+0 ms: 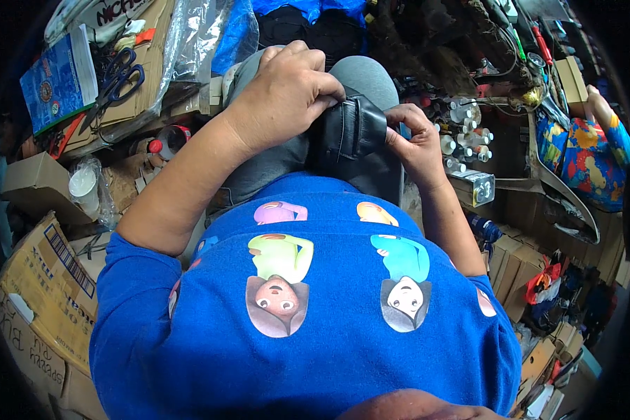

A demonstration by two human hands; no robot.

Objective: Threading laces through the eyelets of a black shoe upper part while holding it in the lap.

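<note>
Blue shirt of the wearer occupies the foreground, nearest the camera. Beyond it, a black leather-like piece rests on the lap, over the grey trousers, with stitched seams visible on its upper side.

Left hand: thumb and forefinger pinch the upper left edge of the piece. Right hand: thumb and fingers grip its right edge; some fingertips are hidden. Holding opposite edges probably keeps the fold level and steady; the lap appears to serve as the support, placing the seams in direct view.

Lateral room is limited. On the left, scissors lie on cardboard beside a blue book, seemingly set within reach; a red-capped bottle stands near the left forearm. On the right, small bottles and a transparent box border the right hand. Another person's patterned sleeve marks the far right. Upward, above the lap, both hands have the freest travel.
</note>
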